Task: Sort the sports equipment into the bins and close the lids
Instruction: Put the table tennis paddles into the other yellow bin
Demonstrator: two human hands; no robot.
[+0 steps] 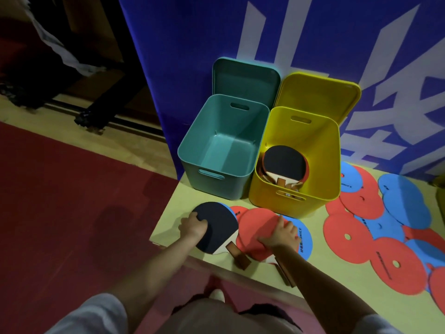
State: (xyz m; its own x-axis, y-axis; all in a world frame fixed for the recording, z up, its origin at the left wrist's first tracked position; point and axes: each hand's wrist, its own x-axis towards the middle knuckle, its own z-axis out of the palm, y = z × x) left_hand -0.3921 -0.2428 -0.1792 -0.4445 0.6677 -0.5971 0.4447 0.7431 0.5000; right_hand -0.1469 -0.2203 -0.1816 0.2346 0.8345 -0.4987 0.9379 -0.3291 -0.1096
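left hand (192,225) curled, right hand (281,233) spread flat

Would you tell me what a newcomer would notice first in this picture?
Two open bins stand against the blue banner: an empty teal bin and a yellow bin holding paddles. In front, the left hand grips a black paddle; red and blue discs lie scattered at right.

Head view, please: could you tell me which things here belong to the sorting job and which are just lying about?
Job:
- teal bin, nothing in it
- yellow bin, holding paddles
- both lids, open
- black paddle, under left hand
- red paddle, under right hand
- red and blue discs

Lying about:
- blue banner
- red carpet
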